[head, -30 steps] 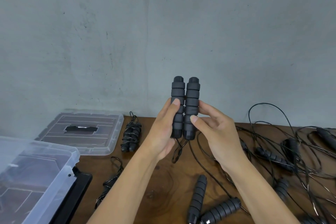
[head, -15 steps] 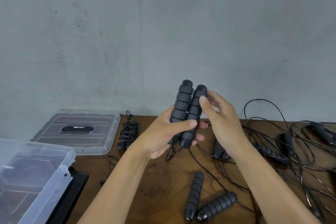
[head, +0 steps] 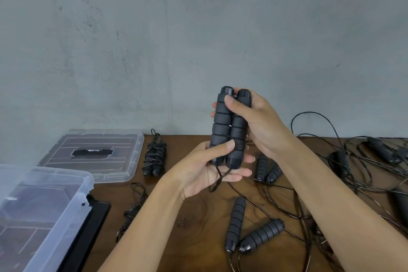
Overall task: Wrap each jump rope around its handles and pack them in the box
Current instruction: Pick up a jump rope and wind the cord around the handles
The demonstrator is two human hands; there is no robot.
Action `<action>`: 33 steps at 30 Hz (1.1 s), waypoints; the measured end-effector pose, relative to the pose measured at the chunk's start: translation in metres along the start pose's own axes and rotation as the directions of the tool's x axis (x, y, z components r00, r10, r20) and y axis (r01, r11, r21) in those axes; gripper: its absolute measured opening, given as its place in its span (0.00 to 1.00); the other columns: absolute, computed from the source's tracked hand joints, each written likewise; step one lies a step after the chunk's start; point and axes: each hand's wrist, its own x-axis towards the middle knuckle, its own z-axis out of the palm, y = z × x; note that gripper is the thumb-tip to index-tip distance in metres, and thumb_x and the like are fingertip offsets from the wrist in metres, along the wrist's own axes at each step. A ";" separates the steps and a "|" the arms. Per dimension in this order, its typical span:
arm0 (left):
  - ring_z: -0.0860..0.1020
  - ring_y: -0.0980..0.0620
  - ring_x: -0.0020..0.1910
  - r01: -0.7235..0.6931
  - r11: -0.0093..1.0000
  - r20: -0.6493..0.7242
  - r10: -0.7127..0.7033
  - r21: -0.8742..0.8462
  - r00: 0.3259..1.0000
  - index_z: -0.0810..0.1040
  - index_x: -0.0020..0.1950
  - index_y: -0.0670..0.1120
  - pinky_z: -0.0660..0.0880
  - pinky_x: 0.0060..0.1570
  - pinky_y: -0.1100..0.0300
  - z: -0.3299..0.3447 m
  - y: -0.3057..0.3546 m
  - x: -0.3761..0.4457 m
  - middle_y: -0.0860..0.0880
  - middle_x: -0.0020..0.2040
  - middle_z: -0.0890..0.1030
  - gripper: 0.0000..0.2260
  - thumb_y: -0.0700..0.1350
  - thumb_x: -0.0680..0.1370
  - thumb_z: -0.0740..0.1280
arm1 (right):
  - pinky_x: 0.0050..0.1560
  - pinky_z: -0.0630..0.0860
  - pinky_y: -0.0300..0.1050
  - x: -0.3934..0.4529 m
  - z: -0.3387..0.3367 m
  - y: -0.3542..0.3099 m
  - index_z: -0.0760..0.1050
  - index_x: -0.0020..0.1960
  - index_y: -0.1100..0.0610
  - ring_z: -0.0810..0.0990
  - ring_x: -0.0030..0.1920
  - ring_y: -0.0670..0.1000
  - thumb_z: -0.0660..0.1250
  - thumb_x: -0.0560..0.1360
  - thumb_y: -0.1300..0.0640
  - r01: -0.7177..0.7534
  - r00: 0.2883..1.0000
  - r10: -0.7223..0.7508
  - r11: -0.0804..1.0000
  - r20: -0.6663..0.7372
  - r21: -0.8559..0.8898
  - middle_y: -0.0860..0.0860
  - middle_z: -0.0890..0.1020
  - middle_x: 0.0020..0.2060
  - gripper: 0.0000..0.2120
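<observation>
1. Since 0.5 s ago: right hand (head: 258, 121) slid up to the handle tops; handles (head: 229, 128) turned from tilted to nearly upright.
2. Held side by side above the table (head: 198, 216), both handles touching along their length.
3. Left hand (head: 203, 170) curled round the lower ends, thumb across the front, fingers behind and mostly hidden.
4. Right hand wrapped round the upper ends, thumb on front, fingertips peeking past the left edge.
5. Rope (head: 217, 180) dangling from the bottom; further path lost in the tangle (head: 353, 172) at right.
6. Wrapped bundle (head: 154, 157) lying beside the lid (head: 92, 154).
7. Box (head: 44, 210) cut off at lower left; contents hard to make out.
8. 2 loose handles (head: 249, 229) near the front edge.
</observation>
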 end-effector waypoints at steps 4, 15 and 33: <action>0.86 0.45 0.45 -0.003 1.000 -0.046 0.004 0.031 0.999 0.82 0.62 0.43 0.84 0.48 0.55 -0.001 -0.001 -0.001 0.38 0.56 0.86 0.16 0.51 0.78 0.70 | 0.56 0.83 0.53 0.002 0.006 -0.001 0.73 0.65 0.59 0.86 0.55 0.57 0.67 0.81 0.58 -0.019 0.998 0.022 0.999 0.065 -0.043 0.55 0.86 0.55 0.14; 0.83 0.46 0.41 -0.103 0.992 -0.119 0.093 -0.076 0.989 0.80 0.60 0.41 0.83 0.46 0.55 -0.003 0.009 0.007 0.43 0.46 0.84 0.14 0.49 0.79 0.70 | 0.57 0.80 0.48 -0.014 0.007 0.031 0.65 0.77 0.48 0.83 0.57 0.44 0.53 0.78 0.31 -0.151 0.979 0.158 0.986 0.129 -0.064 0.52 0.80 0.67 0.33; 0.66 0.55 0.31 -0.243 0.970 -0.251 0.230 -0.022 0.940 0.79 0.56 0.43 0.58 0.31 0.62 -0.037 0.059 0.007 0.48 0.45 0.78 0.13 0.53 0.81 0.69 | 0.50 0.77 0.45 -0.003 -0.056 0.046 0.82 0.43 0.50 0.82 0.42 0.44 0.75 0.75 0.50 0.050 0.987 0.074 0.711 0.146 -0.701 0.44 0.84 0.39 0.05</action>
